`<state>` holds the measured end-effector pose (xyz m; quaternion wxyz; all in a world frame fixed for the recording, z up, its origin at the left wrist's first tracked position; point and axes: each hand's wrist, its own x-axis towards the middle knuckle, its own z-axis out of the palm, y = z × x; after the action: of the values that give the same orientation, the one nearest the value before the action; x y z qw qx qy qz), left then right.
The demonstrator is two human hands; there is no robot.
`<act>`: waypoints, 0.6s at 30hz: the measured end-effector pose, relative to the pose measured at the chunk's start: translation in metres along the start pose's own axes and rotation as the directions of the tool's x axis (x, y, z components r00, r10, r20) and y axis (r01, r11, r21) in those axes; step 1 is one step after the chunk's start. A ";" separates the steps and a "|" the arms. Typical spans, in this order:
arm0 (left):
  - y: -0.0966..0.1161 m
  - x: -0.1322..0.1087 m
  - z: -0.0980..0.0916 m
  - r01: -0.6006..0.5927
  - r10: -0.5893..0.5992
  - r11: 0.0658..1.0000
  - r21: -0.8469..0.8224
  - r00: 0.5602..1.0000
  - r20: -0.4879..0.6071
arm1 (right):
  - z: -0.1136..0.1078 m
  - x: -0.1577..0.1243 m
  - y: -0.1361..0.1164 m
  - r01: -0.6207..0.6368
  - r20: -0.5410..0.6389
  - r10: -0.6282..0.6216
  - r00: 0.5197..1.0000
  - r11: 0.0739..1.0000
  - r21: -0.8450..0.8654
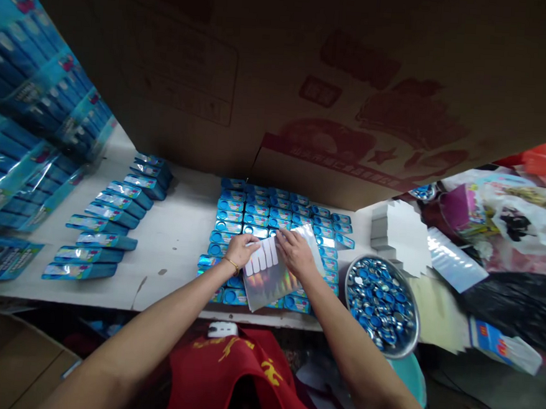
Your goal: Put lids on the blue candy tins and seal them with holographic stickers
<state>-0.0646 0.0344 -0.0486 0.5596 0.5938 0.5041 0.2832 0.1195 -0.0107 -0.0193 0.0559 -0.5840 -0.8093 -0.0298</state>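
Head view: shiny sheet (274,285) held tilted above rows of blue boxes (229,216) on the table (168,234). Left hand (243,250) pinches its upper left edge, thumb against fingers. Right hand (295,251) has fingers bunched over its upper part; can't tell if they grip a piece. Progress: probably partway; white strips lie between the hands, shiny part below the fingertips, maybe unused. Which boxes are finished, can't tell. Metal bowl (415,333) of round pieces sits right.
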 end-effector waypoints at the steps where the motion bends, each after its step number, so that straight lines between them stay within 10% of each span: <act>1: 0.000 0.000 0.000 0.002 -0.002 1.000 -0.003 1.000 -0.001 | 0.004 -0.001 0.000 0.020 0.007 -0.020 1.000 1.000 -0.001; 10: -0.003 0.002 0.005 -0.004 0.005 0.997 0.081 1.000 -0.018 | -0.002 -0.015 0.003 -0.026 -0.027 0.027 0.999 0.999 0.029; 18: -0.006 0.009 0.004 -0.049 0.059 0.969 0.242 0.998 -0.038 | -0.097 -0.018 -0.022 -0.168 0.146 0.144 0.979 0.972 0.165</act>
<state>-0.0593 0.0402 -0.0571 0.4641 0.6642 0.5308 0.2484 0.1093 -0.0462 0.0753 0.0556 -0.6394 -0.7621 0.0852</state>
